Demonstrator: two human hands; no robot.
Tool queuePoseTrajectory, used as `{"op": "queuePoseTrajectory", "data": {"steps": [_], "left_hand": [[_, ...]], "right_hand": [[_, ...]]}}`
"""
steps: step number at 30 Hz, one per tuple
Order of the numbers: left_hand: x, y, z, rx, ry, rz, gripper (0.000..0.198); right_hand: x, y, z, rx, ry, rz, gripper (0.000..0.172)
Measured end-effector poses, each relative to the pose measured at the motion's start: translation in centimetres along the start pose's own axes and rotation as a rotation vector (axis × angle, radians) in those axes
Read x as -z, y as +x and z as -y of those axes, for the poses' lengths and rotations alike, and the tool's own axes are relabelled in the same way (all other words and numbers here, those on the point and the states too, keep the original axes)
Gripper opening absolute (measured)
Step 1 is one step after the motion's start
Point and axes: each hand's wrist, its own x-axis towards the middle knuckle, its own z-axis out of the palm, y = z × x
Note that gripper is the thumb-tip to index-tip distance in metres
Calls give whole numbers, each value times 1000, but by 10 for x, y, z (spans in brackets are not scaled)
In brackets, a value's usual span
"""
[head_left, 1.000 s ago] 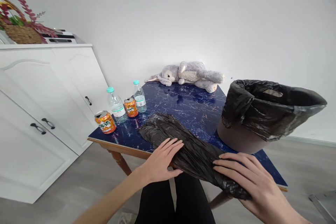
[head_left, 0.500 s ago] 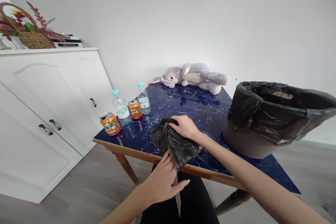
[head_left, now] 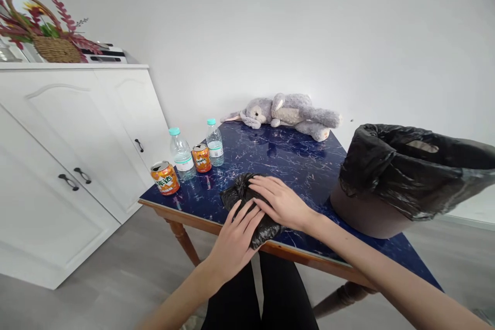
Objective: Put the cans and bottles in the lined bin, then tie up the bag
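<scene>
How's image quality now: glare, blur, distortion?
Head view: light looks soft; the glossy blue tabletop mirrors the plush rabbit; pale highlights streak the black bin liner.
Head view: wide-angle stretch skews the white cabinet and the bin.
Head view: left hand and right hand look fairly sharp, but they hide part of the black bag.

I'd tag this a home from my remote seat: white panelled cabinet (head_left: pixel 65 129) topped with a flower basket (head_left: pixel 58 48), plush rabbit (head_left: pixel 290 114) lying on a turned-leg table (head_left: pixel 309 165), plain pale wall (head_left: pixel 247 20), grey plank-look floor (head_left: pixel 135 273).
</scene>
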Motion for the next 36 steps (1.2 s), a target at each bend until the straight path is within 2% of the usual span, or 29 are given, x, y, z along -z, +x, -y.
{"op": "queuePoseTrajectory", "data": {"steps": [4, 6, 8, 10, 11, 12, 14, 17, 19, 22, 24, 25, 28, 30, 32, 34, 36], "left_hand": [[-14, -8, 8, -2, -37, 27, 68], [-17, -16, 14, 21, -75, 14, 70], [-15, -23, 20, 86, -138, -17, 64], [-9, -26, 25, 195, -214, -62, 46], [-6, -27, 27, 255, -247, -91, 38], [-2, -27, 29, 314, -273, -117, 35], [4, -23, 32, 427, -320, -129, 41], [9, -9, 43, 570, -381, -96, 50], [11, 7, 53, 598, -384, -94, 49], [10, 30, 62, 518, -213, -186, 43], [9, 40, 62, 383, -49, -249, 45], [8, 43, 60, 289, 9, -243, 47], [3, 43, 53, 18, 62, -75, 45], [-3, 39, 52, -28, 70, 23, 42], [-9, 35, 55, -5, 67, 77, 43], [-14, 31, 60, 0, 51, 122, 44], [-17, 29, 66, -19, 30, 152, 46]], "right_hand": [[-7, -22, -10, -91, 165, 297, 62], [-2, -30, -11, -136, 232, 365, 65], [9, -38, -7, -135, 242, 361, 74], [22, -49, 1, -101, 218, 332, 84], [26, -54, 6, -93, 213, 311, 82], [29, -59, 10, -104, 220, 284, 72], [28, -65, 14, -218, 249, 210, 49], [15, -59, 7, -512, 250, 112, 63], [2, -46, -5, -623, 227, 102, 60], [-14, -24, -24, -677, 199, 129, 48], [-21, -14, -33, -721, 166, 140, 45], [-23, -11, -34, -739, 146, 141, 43], [-21, -9, -25, -789, 70, 119, 35], [-16, -11, -8, -803, 4, 67, 34], [-13, -15, 13, -676, -93, -23, 42], [-15, -18, 32, -437, -186, -86, 50], [-24, -21, 44, -295, -226, -61, 58]]}}
